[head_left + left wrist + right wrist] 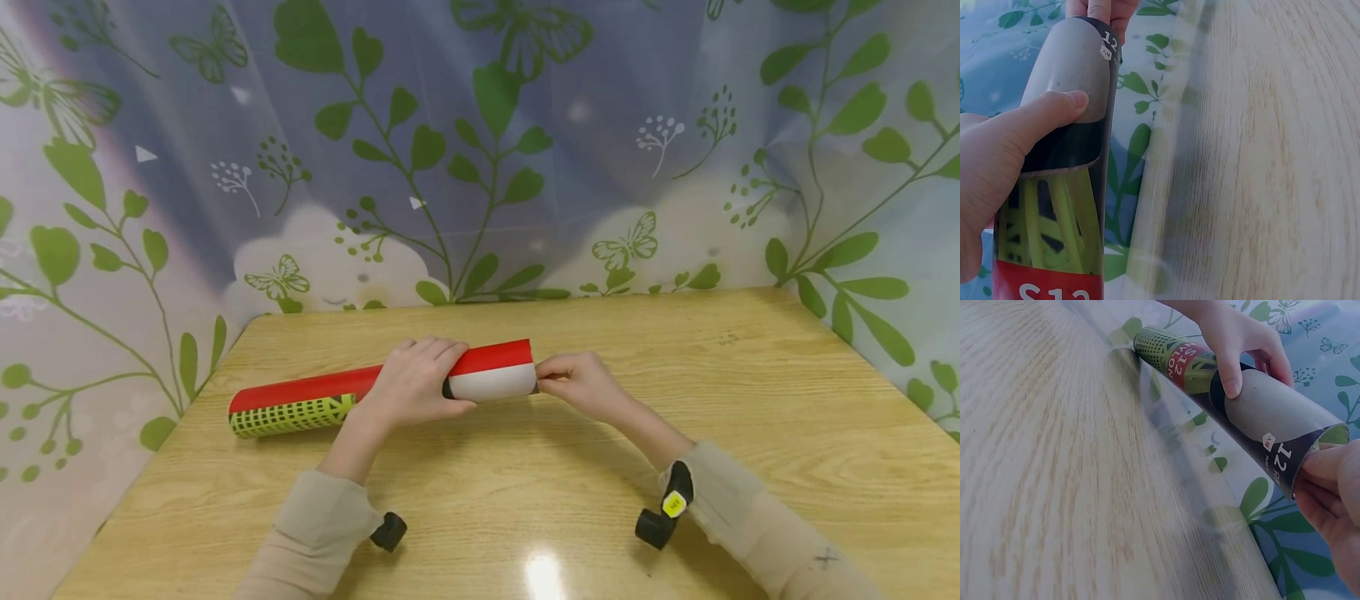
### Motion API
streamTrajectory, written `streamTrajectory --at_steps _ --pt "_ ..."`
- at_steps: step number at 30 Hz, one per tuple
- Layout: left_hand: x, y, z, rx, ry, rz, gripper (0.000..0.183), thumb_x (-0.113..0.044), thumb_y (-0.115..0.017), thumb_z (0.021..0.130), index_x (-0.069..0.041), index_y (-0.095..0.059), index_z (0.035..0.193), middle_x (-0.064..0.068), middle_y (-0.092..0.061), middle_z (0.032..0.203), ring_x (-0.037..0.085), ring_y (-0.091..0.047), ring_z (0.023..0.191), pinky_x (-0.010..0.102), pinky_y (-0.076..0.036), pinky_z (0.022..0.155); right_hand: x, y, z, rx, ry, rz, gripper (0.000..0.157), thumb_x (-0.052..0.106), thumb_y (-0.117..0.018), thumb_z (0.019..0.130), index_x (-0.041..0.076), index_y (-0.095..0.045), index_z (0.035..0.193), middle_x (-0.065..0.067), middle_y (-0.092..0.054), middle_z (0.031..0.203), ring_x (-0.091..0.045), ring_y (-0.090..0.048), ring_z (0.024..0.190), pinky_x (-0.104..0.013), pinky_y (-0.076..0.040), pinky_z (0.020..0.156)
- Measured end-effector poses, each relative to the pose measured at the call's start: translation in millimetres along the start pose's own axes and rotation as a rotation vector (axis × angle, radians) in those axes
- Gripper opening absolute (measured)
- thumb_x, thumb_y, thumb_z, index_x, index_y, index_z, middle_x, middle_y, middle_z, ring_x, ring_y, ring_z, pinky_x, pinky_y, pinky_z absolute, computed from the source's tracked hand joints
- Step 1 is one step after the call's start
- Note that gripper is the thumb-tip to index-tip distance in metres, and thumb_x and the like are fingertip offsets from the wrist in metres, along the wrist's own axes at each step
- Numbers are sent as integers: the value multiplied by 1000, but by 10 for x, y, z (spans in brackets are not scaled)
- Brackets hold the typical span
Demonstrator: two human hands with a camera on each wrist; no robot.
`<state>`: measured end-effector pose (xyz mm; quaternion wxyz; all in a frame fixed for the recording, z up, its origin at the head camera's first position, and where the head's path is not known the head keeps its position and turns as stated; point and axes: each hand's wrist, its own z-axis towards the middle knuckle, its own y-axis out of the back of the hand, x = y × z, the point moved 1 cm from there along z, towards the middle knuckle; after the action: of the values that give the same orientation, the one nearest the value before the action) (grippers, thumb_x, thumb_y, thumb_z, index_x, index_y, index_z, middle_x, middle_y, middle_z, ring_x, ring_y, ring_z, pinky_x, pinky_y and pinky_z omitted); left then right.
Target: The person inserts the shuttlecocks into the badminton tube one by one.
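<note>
A long printed shuttlecock tube point(495, 371), red, white and black with a yellow-green grid pattern, lies slanted across the table in the head view. Around its middle my left hand point(416, 382) grips, thumb on the near side. At the right end, the fingers of my right hand point(581, 385) pinch the rim. The right wrist view shows "NS12 NYLON" lettering on the tube point(1272, 403) and a greenish inside at that end, partly covered by the right hand point(1338, 494). In the left wrist view the left thumb point(1054, 112) presses the tube's grey band.
The wooden table point(487, 500) reaches back to a curtain point(465, 167) printed with green leaves and butterflies. Black wrist-camera mounts stick out beside the left sleeve point(322, 517) and the right sleeve point(735, 500).
</note>
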<state>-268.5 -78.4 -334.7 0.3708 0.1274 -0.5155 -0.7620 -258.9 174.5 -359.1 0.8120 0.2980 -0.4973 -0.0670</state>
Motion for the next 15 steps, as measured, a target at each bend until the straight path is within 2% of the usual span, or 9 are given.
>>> streamTrajectory --at_steps 7,12,15 --pt "-2 6 -2 14 1 0 69 -52 -72 69 -7 -59 119 5 -62 111 22 -57 101 42 -45 82 -30 -13 9 11 0 34 11 -2 -62 84 -4 -71 91 -14 -69 92 -22 -65 84 -28 -51 72" --pt "0 11 -1 0 -2 -3 68 -52 -72 69 -7 -60 119 5 -63 110 22 -57 100 41 -45 81 -51 3 -6 24 -45 111 14 -3 -61 85 -7 -69 95 -17 -67 95 -23 -64 85 -28 -51 74" --pt "0 9 0 -6 -5 -6 69 -53 -72 69 -7 -60 119 5 -63 110 22 -58 100 41 -45 81 -57 17 -13 24 -62 119 13 -2 -62 85 -5 -69 96 -15 -67 96 -24 -64 84 -28 -51 74"
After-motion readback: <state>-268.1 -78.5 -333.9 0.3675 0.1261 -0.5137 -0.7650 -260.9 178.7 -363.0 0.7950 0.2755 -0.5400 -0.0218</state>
